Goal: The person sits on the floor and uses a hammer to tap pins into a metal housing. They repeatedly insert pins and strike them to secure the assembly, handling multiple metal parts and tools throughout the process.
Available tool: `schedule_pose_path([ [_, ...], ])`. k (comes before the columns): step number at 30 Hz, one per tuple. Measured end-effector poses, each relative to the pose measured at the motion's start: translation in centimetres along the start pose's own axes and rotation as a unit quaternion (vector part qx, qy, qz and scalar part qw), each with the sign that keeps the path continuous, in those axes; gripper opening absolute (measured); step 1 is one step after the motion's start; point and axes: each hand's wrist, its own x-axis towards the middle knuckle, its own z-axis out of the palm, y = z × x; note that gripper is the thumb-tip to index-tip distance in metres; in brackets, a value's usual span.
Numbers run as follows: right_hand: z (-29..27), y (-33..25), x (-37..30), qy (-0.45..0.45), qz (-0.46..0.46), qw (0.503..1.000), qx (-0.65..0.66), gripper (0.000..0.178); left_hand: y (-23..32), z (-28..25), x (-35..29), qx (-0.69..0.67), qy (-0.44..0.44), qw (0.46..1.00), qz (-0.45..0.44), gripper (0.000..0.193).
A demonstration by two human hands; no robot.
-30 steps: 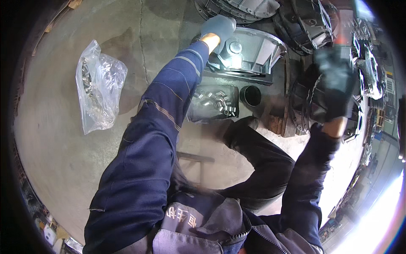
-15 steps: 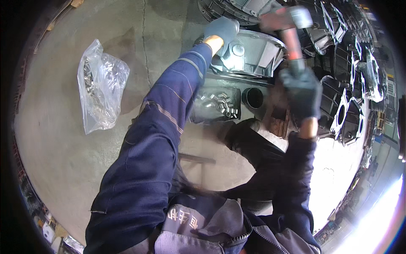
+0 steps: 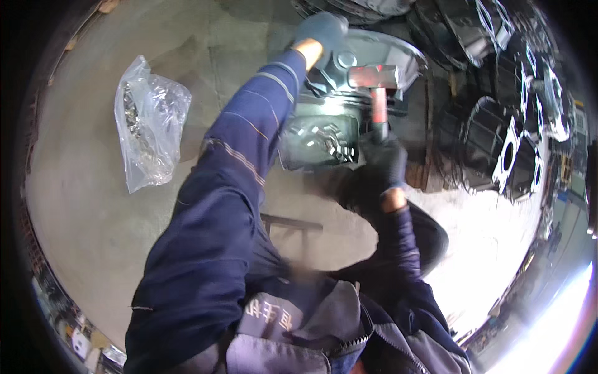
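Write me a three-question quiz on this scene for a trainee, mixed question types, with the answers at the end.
1. Which hand holds the hammer?

2. True or false: the clear plastic bag lies on the floor, to the left of the person's left sleeve.

3. Pick one. The left hand wears a glove that is: A) bright yellow; B) bluish grey; C) orange.

Key
1. The right hand.
2. True.
3. B.
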Motion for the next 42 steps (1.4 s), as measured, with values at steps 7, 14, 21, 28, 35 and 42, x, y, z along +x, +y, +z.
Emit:
schedule_pose_path([
  [7, 10.8, 8.4, -6.8, -0.227, 0.254, 0.907, 0.247, 0.015, 1.9, -3.1, -1.2, -0.068, 0.051, 0.995, -0.049, 0.052],
  [14, 19.5, 15.7, -5.4, -0.317, -0.196, 0.905, -0.207, 0.013, -0.6, -8.8, -5.8, -0.215, 0.137, 0.965, 0.064, 0.043],
  [21, 15.7, 11.3, -2.9, -0.114, 0.207, 0.969, -0.073, 0.036, -3.4, -4.0, -5.8, -0.134, 0.12, 0.984, 0.004, 0.044],
  [28, 6.4, -3.5, 7.9, 0.227, -0.237, 0.945, 0.0, 0.056, -3.2, -2.0, -5.0, -0.127, 0.047, 0.986, -0.094, 0.05],
  [35, 2.5, -10.2, 13.0, -0.011, -0.198, 0.978, -0.062, 0.05, -3.6, -2.1, -4.6, -0.158, 0.03, 0.98, -0.114, 0.054],
  [42, 2.1, -4.3, 9.1, 0.084, -0.185, 0.954, 0.221, 0.035, -5.2, -0.4, -2.2, -0.156, 0.027, 0.978, -0.136, 0.064],
])
